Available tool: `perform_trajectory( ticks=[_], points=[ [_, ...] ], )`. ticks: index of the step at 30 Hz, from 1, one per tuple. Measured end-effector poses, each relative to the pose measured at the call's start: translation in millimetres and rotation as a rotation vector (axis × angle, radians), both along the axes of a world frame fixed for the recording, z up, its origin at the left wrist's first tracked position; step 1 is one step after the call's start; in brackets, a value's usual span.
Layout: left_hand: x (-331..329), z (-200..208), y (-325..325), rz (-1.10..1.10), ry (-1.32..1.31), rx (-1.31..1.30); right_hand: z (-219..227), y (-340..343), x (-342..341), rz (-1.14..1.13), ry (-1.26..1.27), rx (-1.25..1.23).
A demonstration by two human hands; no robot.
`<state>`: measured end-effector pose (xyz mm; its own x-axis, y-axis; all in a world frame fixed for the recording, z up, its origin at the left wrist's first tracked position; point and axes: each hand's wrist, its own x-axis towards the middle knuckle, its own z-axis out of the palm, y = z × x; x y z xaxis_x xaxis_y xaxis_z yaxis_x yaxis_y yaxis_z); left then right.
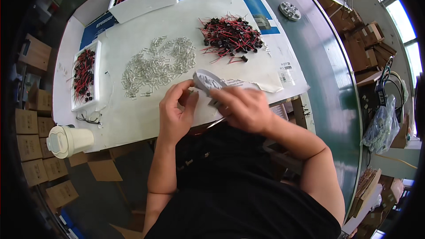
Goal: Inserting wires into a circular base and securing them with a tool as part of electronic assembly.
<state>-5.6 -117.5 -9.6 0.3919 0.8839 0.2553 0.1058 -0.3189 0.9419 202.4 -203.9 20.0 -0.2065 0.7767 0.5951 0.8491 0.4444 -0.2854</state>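
Close to the table's front edge, a grey rounded flat part [206,79] with a patterned face is held up tilted between my hands. My left hand [175,114] has its thumb and index finger bent together at the part's left edge; something small at the fingertips is too unclear to name. My right hand [248,109], slightly blurred, closes over the part's right side. Below its fingers a thin shiny strip [217,123] shows, and I cannot tell what it belongs to. Beyond my hands lie a spread of small clear pieces [161,64] and a heap of black round components with red and black wires [232,37].
A white foam tray [96,77] of wired components stands left, near eyeglasses [90,117] and a lidded white cup [73,141]. A white foam box [148,2] holds rows of components at the back. Another grey round part [290,11] rests on the green surface [325,62] at right.
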Motion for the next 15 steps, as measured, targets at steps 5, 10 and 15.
perform_trajectory(
  ticks=[5, 10, 15],
  points=[
    [-17, -7, 7, 0.096, 0.091, 0.207, 15, 34, 150, -0.47, 0.581, 0.102],
    [-35, -18, 13, 0.1, 0.083, 0.134, -59, -69, 488, -1.374, 0.364, 0.047],
    [-34, -15, 8, 0.1, 0.144, 0.131, -73, -80, 509, -1.734, 0.147, -0.104]
  ],
)
